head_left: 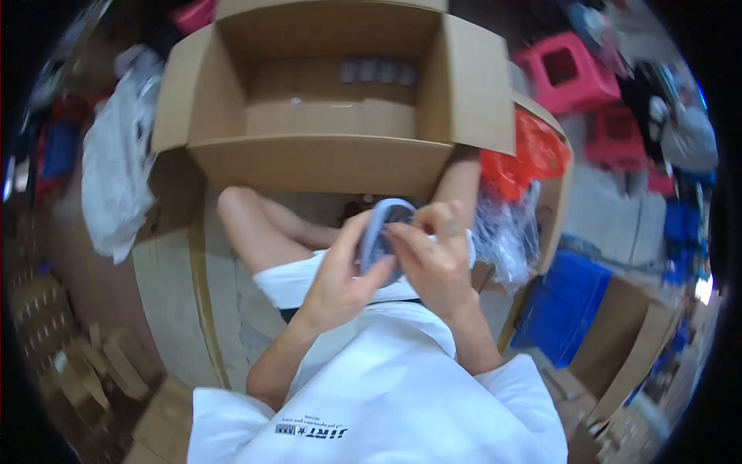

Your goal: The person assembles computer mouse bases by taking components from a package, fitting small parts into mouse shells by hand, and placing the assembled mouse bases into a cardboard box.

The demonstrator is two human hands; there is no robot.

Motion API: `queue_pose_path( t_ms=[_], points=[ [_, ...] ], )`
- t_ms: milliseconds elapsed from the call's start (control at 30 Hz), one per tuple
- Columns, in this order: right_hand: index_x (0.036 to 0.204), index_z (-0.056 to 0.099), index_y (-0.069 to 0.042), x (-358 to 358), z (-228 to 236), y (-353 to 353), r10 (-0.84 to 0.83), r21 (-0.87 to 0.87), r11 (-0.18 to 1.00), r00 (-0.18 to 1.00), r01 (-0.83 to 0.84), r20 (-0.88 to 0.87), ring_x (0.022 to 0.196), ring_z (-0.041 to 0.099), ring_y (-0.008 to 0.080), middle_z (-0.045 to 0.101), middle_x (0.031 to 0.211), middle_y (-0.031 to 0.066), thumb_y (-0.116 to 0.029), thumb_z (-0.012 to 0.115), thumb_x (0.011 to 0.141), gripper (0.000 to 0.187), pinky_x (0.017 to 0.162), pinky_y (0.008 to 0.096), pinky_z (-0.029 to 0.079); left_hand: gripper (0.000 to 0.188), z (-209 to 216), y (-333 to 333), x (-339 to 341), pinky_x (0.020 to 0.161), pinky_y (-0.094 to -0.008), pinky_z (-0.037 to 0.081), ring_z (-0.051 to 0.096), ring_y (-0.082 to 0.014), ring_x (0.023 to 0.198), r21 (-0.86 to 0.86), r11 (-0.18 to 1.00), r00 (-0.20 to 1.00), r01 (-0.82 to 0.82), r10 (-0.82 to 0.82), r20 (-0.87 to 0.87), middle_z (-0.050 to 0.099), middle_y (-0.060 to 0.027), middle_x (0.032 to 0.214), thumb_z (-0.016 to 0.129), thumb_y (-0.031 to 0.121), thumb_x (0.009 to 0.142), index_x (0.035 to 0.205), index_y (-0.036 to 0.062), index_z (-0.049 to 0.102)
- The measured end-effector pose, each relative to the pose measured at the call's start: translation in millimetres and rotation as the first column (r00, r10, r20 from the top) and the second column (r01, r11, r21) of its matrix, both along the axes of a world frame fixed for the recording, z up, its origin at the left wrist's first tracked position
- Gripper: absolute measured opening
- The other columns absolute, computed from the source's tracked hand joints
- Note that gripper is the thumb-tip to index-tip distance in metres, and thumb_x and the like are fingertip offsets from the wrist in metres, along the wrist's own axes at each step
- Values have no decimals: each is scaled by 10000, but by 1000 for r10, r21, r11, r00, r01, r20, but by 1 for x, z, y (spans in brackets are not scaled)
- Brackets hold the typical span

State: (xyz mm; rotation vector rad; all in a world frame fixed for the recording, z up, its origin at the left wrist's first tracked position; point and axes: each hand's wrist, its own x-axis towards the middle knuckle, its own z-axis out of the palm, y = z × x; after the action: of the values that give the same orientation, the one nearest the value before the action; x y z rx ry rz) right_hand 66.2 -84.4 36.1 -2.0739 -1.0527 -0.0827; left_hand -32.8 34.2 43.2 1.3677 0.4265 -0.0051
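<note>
Fingers partly hide a grey item (pixel 374 232), its kind hard to make out, held above a seated person's lap. The left hand (pixel 338 272) curls around its side; the right hand's (pixel 434 259) fingers bunch at its opening, whether gripping cannot be told. Just beyond, an open carton (pixel 321 158) spreads its flaps, the far one cut off by the frame; small blurred pieces (pixel 379 73) line its inside. Below lies a pale, tape-striped floor covering (pixel 166 301). At right: a red bag (pixel 533 143), pink stool (pixel 560 97) and blue bin (pixel 564 305).
</note>
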Motion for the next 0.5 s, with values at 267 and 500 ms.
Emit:
queue_pose_path(
  t_ms=[267, 500],
  points=[
    [809, 665, -75, 10, -17, -20, -48, 196, 978, 994, 67, -103, 712, 464, 182, 522, 814, 27, -11, 712, 678, 153, 626, 288, 404, 406, -29, -2, 13, 857, -263, 462, 594, -163, 915, 57, 985, 977, -162, 168, -133, 643, -103, 1052, 601, -63, 804, 1204, -7, 562],
    [938, 640, 8, 110, -207, -249, -839, -220, 520, 542, 826, 54, 873, 587, 321, 635, 972, 146, -142, 584, 834, 191, 781, 389, 476, 395, -48, -2, 15, 843, -273, 465, 612, -187, 887, 44, 976, 947, -215, 219, -234, 651, -102, 1036, 632, -47, 795, 1183, 0, 573]
  ],
)
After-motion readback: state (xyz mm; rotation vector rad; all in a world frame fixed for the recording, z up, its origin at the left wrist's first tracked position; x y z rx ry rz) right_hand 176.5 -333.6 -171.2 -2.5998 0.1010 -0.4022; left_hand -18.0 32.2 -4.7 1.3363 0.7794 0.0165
